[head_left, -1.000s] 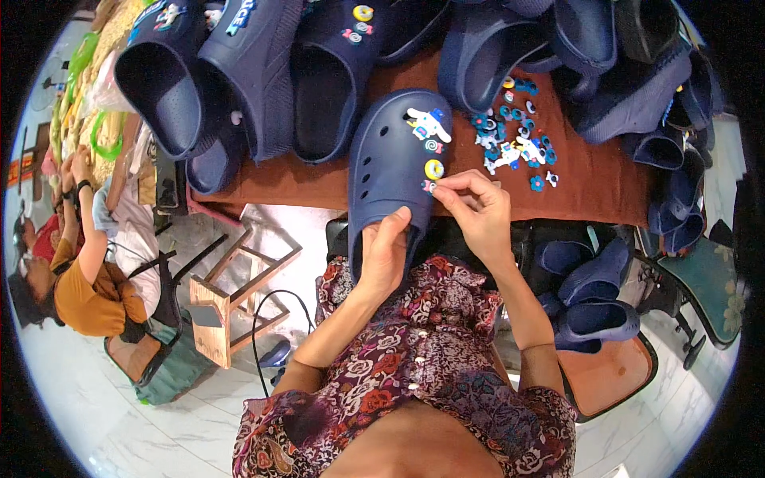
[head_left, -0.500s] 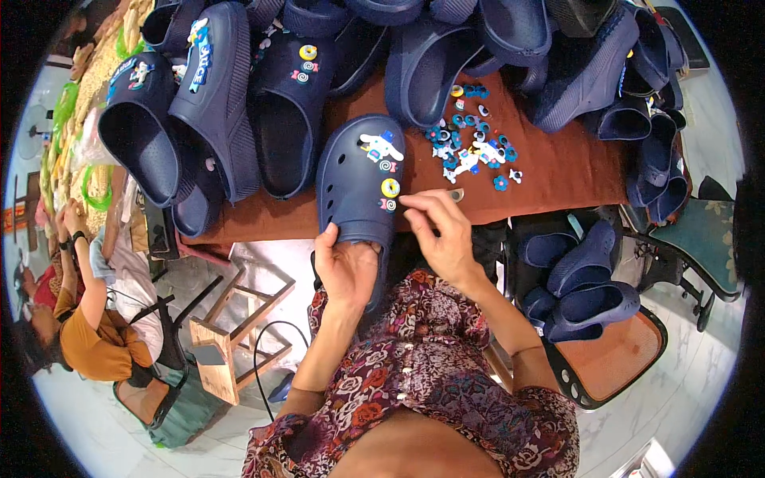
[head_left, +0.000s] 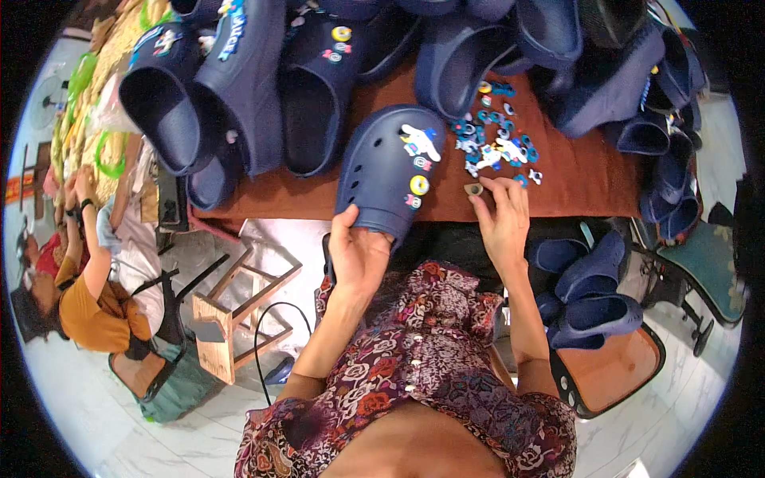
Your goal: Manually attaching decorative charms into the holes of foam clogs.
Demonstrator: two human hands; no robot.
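Clog point(head_left: 384, 177), navy, is held at the near edge of the brown cloth point(head_left: 582, 187); from the head view I see the left hand point(head_left: 358, 259) still inside its opening, thumb pressed outside. A second ago the right hand point(head_left: 504, 217) was pinching the lowest candy charm point(head_left: 413, 202); now it has moved off to the cloth, thumb and forefinger close about a small tan piece point(head_left: 473, 190). Whether they grip it or merely touch it, I can't tell. The candy charm has stayed on, below the yellow ring charm point(head_left: 419, 185).

Loose charms point(head_left: 510, 150) lie scattered just beyond the right hand. Past them, more navy clogs point(head_left: 434, 80) crowd the far side, hemming in the cloth. Off right, others heap by an orange-seated chair point(head_left: 617, 378); off left stand a wooden stool point(head_left: 213, 338) and, farther away, a co-worker point(head_left: 100, 315) in mustard.

Lettering runs along a blue-and-white charm point(head_left: 229, 32) on one upright clog, upper left; marks on the red panel point(head_left: 19, 188) are too small for me to read.
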